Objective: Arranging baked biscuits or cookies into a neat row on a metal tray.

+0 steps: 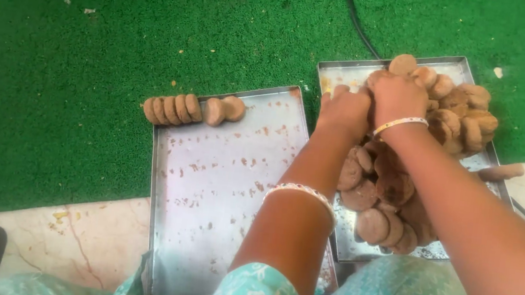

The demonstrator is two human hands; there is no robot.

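On green turf [88, 71], crumbed tray [218, 195] — six biscuits [192, 109], black cable [357, 17]

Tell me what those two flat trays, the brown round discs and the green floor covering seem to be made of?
The two flat rectangular trays look like thin sheet metal: dull silvery sheen, folded rims, crumb stains. The brown round discs seem baked dough, probably biscuits: matte, floury, slightly cracked. The green floor covering looks like synthetic turf, with short plastic-like tufts. Both hands rest on the heaped discs.
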